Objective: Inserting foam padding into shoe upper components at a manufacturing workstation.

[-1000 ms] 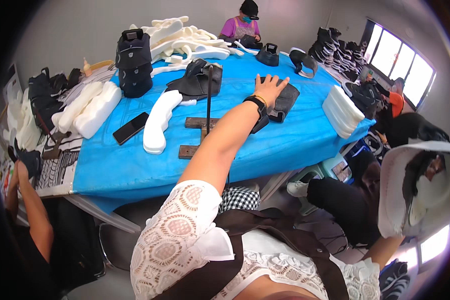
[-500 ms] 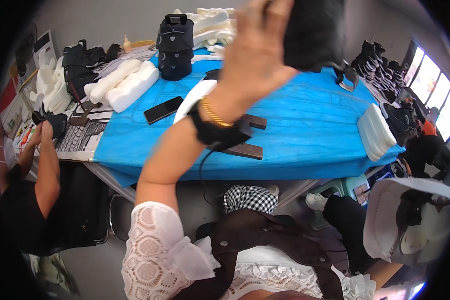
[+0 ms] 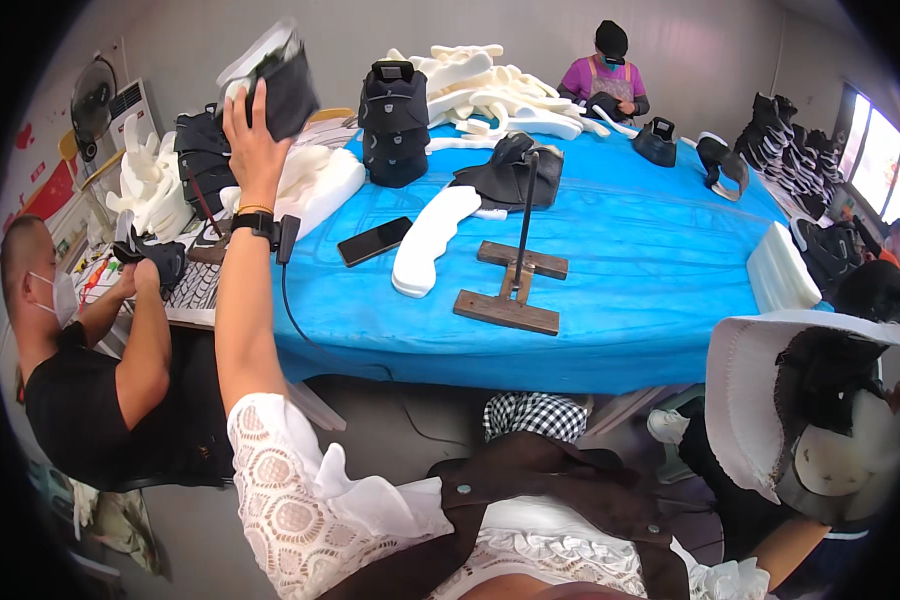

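Observation:
My left hand (image 3: 257,140) is raised at the upper left, its fingers wrapped round a black padded piece with a white lining (image 3: 288,95). At the lower right, a curved white padded piece with a stitched edge and black inside (image 3: 745,400) is held up off the table. My right forearm (image 3: 790,552) runs up behind this piece, which hides most of my right hand. On the table, a wooden stand with an upright metal rod (image 3: 510,308) lies near a wavy white foam piece (image 3: 435,240) and a black padded piece (image 3: 500,180).
A blue-covered table (image 3: 650,260) carries a phone (image 3: 374,242), a black stack (image 3: 395,125), a white foam heap (image 3: 470,85) and white foam sheets (image 3: 782,268). One co-worker (image 3: 100,370) sits at left; another (image 3: 610,80) works at the far side. A cable (image 3: 300,335) hangs from my left wrist.
My left hand has swung from the upper middle to the upper left, carrying the black padded piece. The stand and the far co-worker now show. The right-hand piece has shifted slightly.

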`<state>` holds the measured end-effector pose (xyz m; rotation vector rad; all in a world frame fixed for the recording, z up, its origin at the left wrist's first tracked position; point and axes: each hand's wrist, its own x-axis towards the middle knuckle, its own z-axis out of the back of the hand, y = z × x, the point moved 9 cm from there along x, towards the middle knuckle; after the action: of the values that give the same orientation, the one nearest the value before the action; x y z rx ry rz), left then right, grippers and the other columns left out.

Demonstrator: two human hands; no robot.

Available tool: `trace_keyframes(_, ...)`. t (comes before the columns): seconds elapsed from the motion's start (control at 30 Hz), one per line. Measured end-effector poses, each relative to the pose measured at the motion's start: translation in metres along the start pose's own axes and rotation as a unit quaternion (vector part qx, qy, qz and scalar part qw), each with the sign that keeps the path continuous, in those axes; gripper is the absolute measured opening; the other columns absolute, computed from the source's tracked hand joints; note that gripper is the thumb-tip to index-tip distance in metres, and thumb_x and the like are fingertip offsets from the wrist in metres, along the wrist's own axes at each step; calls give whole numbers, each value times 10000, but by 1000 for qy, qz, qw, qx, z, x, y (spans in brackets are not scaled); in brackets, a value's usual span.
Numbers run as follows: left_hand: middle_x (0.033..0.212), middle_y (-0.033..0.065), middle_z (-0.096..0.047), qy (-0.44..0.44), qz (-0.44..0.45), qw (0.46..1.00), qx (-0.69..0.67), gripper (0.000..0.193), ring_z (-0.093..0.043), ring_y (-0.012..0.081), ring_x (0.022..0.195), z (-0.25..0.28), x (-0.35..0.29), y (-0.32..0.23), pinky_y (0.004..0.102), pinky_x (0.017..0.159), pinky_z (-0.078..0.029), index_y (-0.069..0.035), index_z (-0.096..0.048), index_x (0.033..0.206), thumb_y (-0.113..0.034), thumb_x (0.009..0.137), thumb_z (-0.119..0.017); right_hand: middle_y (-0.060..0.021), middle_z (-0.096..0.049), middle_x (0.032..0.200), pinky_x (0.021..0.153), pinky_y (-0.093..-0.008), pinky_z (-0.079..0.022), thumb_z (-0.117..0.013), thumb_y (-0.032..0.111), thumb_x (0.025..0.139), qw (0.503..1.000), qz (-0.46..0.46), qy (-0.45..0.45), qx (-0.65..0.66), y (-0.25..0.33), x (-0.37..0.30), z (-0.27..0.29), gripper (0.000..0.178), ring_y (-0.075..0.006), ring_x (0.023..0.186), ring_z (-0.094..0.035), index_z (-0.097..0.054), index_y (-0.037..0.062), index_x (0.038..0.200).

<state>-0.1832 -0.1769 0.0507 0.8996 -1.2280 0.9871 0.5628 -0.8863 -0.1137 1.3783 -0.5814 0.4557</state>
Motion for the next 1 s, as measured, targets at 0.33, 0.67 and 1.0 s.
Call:
trace_keyframes(0.33,1563,90,-129,362,139,915,114,1074,-299,334,1371,-110,-117,93,659,998,-335,-263,-208,1479,-295,620,-852,-172,-648,1052,850,-333,-497,-423,283,977,995,84,-4,-48,46,19,-1,386,-237,1011,-618,-569,5,1201)
trace_keyframes(0.67,1198,201,-593,237,133,945,-184,616,-619,331,1041,-77,-103,10,426,867,-490,-21,-440,1313,-196,787,-708,-188,-644,1081,866,-341,-503,-410,298,986,911,399,-22,-103,227,34,-61,409,-249,1046,-621,-557,9,1234)
trace_keyframes(1.0,1072,117,-663,298,72,599,-740,292,-643,175,984,60,-79,-271,294,862,-502,-3,-606,1144,-179,912,-616,-148,-639,1044,867,-340,-451,-555,344,883,946,271,152,98,372,1,-326,393,-274,961,-597,-627,5,1069)
